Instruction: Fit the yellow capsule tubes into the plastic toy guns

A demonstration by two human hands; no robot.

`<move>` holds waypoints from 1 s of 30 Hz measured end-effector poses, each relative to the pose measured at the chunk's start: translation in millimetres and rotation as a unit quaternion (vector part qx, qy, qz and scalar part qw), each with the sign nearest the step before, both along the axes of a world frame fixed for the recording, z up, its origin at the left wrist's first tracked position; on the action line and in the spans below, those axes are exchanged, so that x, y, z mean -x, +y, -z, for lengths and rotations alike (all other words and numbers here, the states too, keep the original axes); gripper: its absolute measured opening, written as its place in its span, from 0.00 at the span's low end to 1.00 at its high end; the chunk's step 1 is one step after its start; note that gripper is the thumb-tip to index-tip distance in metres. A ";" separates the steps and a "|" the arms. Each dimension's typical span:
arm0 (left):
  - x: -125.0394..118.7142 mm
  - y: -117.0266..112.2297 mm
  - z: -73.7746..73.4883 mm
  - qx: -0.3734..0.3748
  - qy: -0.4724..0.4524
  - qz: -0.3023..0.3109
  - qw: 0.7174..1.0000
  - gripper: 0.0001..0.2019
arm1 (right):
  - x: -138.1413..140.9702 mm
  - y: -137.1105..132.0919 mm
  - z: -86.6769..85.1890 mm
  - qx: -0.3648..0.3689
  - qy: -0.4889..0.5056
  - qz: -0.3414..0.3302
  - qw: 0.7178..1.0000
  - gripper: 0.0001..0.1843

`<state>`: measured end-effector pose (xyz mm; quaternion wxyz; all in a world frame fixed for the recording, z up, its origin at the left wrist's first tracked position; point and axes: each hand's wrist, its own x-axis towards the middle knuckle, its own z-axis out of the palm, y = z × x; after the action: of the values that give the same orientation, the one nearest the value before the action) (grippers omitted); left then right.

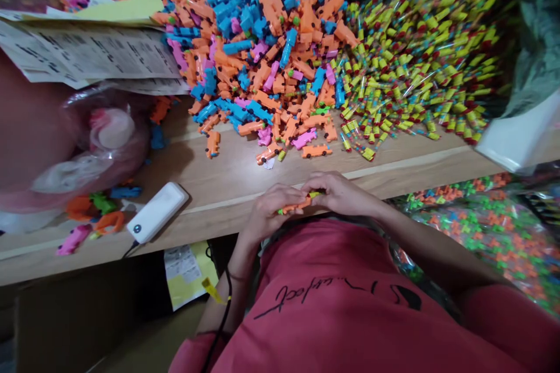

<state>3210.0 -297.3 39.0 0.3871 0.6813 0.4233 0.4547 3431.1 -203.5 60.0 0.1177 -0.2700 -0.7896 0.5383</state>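
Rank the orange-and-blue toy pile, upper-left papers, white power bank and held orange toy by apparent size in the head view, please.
Orange-and-blue toy pile
Upper-left papers
White power bank
Held orange toy, partly covered

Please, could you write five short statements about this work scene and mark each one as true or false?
1. The left hand holds an orange toy. True.
2. The right hand lies flat, far from the left one. False: it is curled beside it, at a small yellow piece.
3. The heap of yellow-and-red pieces is right of the heap of orange, blue and pink toys. True.
4. The shirt is green. False: it is red with dark writing.
5. A white device lies on the wooden table. True.
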 end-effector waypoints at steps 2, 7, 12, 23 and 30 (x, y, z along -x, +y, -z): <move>-0.1 0.2 -4.1 -0.040 0.040 0.015 0.998 0.12 | 0.1 -0.7 1.8 0.003 0.004 0.000 1.000 0.16; -5.0 -4.4 -1.9 -0.085 0.051 0.012 0.995 0.13 | 0.5 -2.8 5.8 -0.011 0.001 -0.004 1.000 0.15; 3.2 -14.5 5.4 -0.029 -0.014 -0.058 0.998 0.10 | 5.2 -4.4 5.2 -0.008 0.028 -0.050 0.998 0.12; 96.1 -24.4 -6.1 0.021 0.049 -0.511 0.858 0.21 | 84.3 1.0 45.5 -0.195 -0.053 0.041 0.978 0.17; 113.5 -6.7 10.7 0.025 0.267 -0.519 0.812 0.26 | 96.0 -21.0 44.4 -0.323 -0.148 -0.053 0.933 0.18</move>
<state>3096.5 -304.1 28.4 -0.0176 0.4455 0.8116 0.3775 3335.1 -224.5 15.6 0.0517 -0.2515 -0.9425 0.2141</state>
